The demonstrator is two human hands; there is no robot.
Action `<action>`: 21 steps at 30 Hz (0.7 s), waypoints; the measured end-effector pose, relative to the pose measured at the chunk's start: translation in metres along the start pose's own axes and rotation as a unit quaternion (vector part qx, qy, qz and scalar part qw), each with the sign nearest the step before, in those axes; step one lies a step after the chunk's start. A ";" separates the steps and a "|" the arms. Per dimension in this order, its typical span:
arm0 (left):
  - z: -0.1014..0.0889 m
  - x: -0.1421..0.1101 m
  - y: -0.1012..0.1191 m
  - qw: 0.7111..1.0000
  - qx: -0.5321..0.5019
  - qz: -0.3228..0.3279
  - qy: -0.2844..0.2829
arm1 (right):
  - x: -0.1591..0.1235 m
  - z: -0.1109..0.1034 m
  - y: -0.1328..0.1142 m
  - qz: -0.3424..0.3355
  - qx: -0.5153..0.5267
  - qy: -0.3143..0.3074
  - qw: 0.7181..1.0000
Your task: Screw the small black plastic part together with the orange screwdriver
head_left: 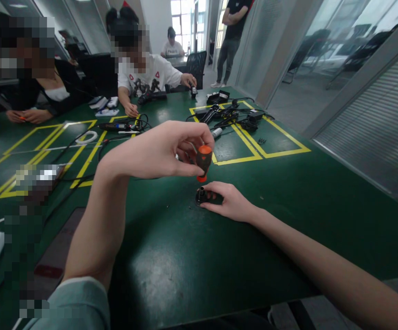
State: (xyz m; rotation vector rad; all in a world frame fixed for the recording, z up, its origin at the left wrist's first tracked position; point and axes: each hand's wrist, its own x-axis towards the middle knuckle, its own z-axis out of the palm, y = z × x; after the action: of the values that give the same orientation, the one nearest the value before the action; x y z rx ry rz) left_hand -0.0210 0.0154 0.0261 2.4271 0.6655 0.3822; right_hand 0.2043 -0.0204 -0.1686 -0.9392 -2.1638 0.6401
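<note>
My left hand (161, 151) is raised over the green table (288, 197), fingers pinched round the orange and black handle of a small screwdriver (204, 161) that points straight down. Directly under its tip sits a small black part (204, 196). My right hand (228, 200) lies on the table and its fingers press that part from the right side, holding it in place.
Yellow tape outlines (254, 151) mark boxes on the table. Black devices and cables (233, 114) lie in the far box, and more tools and a white cable (87, 136) lie to the left. Two people sit across the table working with their hands; others stand or sit further back.
</note>
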 end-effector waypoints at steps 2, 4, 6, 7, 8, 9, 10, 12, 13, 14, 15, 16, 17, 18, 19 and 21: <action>0.000 0.000 0.001 1.000 0.012 -0.003 0.000 | 0.000 0.000 0.000 0.007 -0.003 -0.004 1.000; 0.000 -0.001 0.002 1.000 0.024 -0.008 0.000 | 0.000 -0.001 -0.001 0.013 -0.005 -0.008 1.000; 0.000 -0.002 0.003 0.999 0.042 -0.013 0.004 | 0.000 -0.001 -0.001 0.015 -0.005 -0.010 1.000; 0.001 -0.002 0.004 0.998 0.058 -0.015 0.009 | 0.000 -0.001 -0.002 0.016 -0.005 -0.012 1.000; 0.001 -0.001 0.005 0.997 0.076 -0.017 0.016 | 0.000 -0.001 -0.002 0.016 -0.005 -0.012 1.000; 0.002 -0.001 0.005 0.995 0.096 -0.019 0.025 | 0.000 -0.001 -0.002 0.014 -0.005 -0.012 1.000; 0.004 0.000 0.006 0.992 0.117 -0.019 0.035 | -0.001 -0.001 -0.002 0.013 -0.006 -0.011 1.000; 0.007 0.002 0.006 0.986 0.156 -0.021 0.049 | -0.001 -0.001 -0.003 0.011 -0.006 -0.010 1.000; 0.008 0.003 0.006 0.983 0.172 -0.024 0.052 | -0.001 -0.001 -0.003 0.011 -0.006 -0.010 1.000; 0.010 0.004 0.007 0.981 0.188 -0.026 0.052 | -0.001 -0.001 -0.003 0.011 -0.006 -0.010 1.000; 0.011 0.004 0.007 0.978 0.201 -0.026 0.052 | 0.000 -0.002 -0.003 0.011 -0.005 -0.010 1.000; 0.011 0.004 0.007 0.975 0.212 -0.023 0.054 | 0.000 -0.002 -0.003 0.010 -0.004 -0.010 1.000; 0.012 0.004 0.007 0.974 0.219 -0.015 0.057 | 0.000 -0.002 -0.004 0.007 -0.003 -0.009 1.000; 0.012 0.003 0.007 0.973 0.223 -0.004 0.060 | 0.000 -0.002 -0.004 0.004 -0.002 -0.009 1.000; 0.012 0.003 0.006 0.973 0.222 0.008 0.060 | 0.000 -0.002 -0.004 0.001 -0.002 -0.009 1.000; 0.012 0.002 0.005 0.975 0.214 0.025 0.057 | 0.000 -0.003 -0.004 -0.002 -0.004 -0.009 1.000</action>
State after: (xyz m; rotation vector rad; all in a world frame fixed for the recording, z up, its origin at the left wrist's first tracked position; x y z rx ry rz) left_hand -0.0124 0.0073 0.0202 2.8509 0.8047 0.4387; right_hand 0.2045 -0.0225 -0.1642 -0.9366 -2.1845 0.6398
